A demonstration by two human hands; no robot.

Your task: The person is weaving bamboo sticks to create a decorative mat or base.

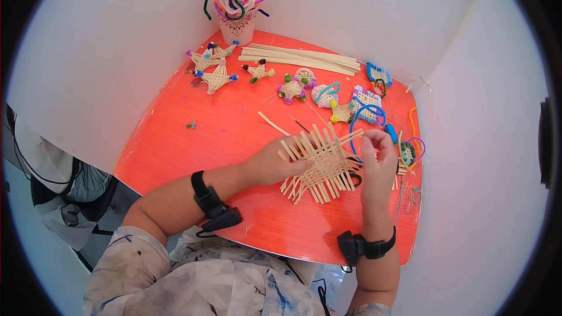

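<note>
Currently, my left grip (pixel 276 161) clamps a woven mat (pixel 323 164); my right grip (pixel 379 149) pinches a strip (pixel 353 135) at its right edge; stars (pixel 216 78) lie beyond it.

The desk (pixel 170 140) has a glossy red wood-grain top that catches a soft, even light. Plain whitish walls stand along it: a left wall (pixel 88 76), a far wall (pixel 351 6) and a right wall (pixel 486 140). Beyond its left edge, a dark chair (pixel 106 202), partly hidden, bears pale cloth (pixel 67 222).
</note>
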